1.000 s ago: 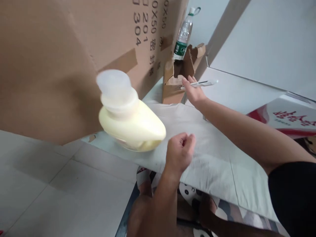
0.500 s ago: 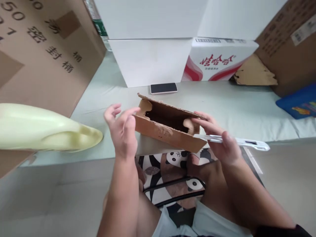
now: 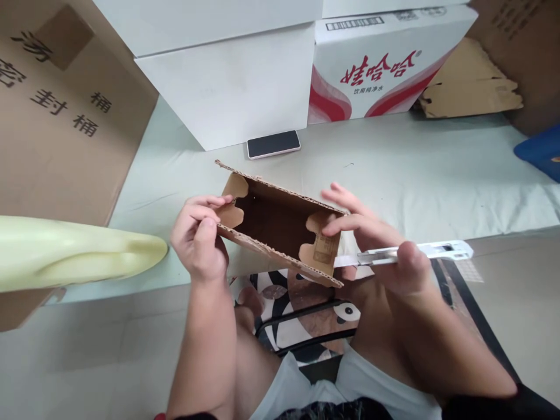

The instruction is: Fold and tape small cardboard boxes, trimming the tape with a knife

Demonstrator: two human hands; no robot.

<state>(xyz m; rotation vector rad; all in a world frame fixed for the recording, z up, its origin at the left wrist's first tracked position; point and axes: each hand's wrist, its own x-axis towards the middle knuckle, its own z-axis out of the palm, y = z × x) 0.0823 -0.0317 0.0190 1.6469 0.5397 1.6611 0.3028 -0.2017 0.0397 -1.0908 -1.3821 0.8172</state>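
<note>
A small brown cardboard box (image 3: 280,251) is tilted in front of me, its open top toward me and notched flaps showing at both ends. My left hand (image 3: 201,236) pinches the box's left end, thumb outside and fingers at the flap. In my right hand (image 3: 389,251) lies a white utility knife (image 3: 420,252), held under the thumb with its blade out toward the box's right end. The index finger of that hand touches the right flap, while other fingers stretch out behind the box edge.
A phone (image 3: 273,144) lies on the pale green cloth (image 3: 385,175) beyond the box. White cartons (image 3: 231,93) stand behind it. A large brown carton (image 3: 56,134) and a pale yellow object (image 3: 83,254) are at left; flattened cardboard (image 3: 475,96) and a blue item (image 3: 542,153) at right.
My left hand has closed onto the box's left end, from open beside it. The box has tipped so that more of its inside shows. The view has shifted too.
</note>
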